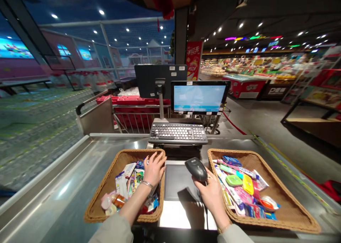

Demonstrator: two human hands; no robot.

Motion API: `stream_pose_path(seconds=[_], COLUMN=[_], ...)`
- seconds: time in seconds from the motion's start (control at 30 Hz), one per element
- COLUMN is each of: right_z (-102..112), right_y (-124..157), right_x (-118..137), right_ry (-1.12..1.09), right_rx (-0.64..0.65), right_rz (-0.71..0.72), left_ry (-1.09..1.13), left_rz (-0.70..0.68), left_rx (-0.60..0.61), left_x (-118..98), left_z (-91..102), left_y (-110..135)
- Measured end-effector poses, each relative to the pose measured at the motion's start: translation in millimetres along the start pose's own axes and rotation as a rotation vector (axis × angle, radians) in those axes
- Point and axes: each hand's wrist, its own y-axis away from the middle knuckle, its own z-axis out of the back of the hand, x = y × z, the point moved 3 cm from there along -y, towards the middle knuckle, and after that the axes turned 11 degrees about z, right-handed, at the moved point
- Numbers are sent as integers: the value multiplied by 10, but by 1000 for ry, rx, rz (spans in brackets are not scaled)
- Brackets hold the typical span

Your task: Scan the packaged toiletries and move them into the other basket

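My right hand [211, 191] is wrapped around a black barcode scanner [195, 167], its cable hanging down below. The scanner's head points up and to the left, above a dark flat panel [176, 182] set in the counter. Over the right part of the left wicker basket [99, 186], my left hand [153, 169] has its fingers spread. A small blue pack [140, 164] lies beside its fingertips; whether they touch it, I cannot tell. Several small packets, a brown bottle [118, 200] and a pink item [106, 202] fill that basket.
To the right stands a second wicker basket [290, 197] with colourful packs, among them a yellow one [248, 184] and a green one [233, 180]. Behind the metal counter [64, 186] are a keyboard [178, 132], a lit screen [198, 97] and shopping carts.
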Motion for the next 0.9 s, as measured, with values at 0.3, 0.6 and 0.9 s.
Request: stream_pose_path(seconds=[0.3, 0.6, 0.9], right_z=[-262, -470, -601], right_y=[4, 18, 30], right_x=[35, 60, 71], right_ry=[-64, -106, -118], right_rx=[85, 153, 195], right_rz=[-38, -21, -34], left_ry=[-106, -156, -229], left_rz=[102, 204, 252], left_rx=[26, 70, 104], left_x=[486, 870, 1218], left_z=[-13, 19, 7], left_y=[182, 310, 391])
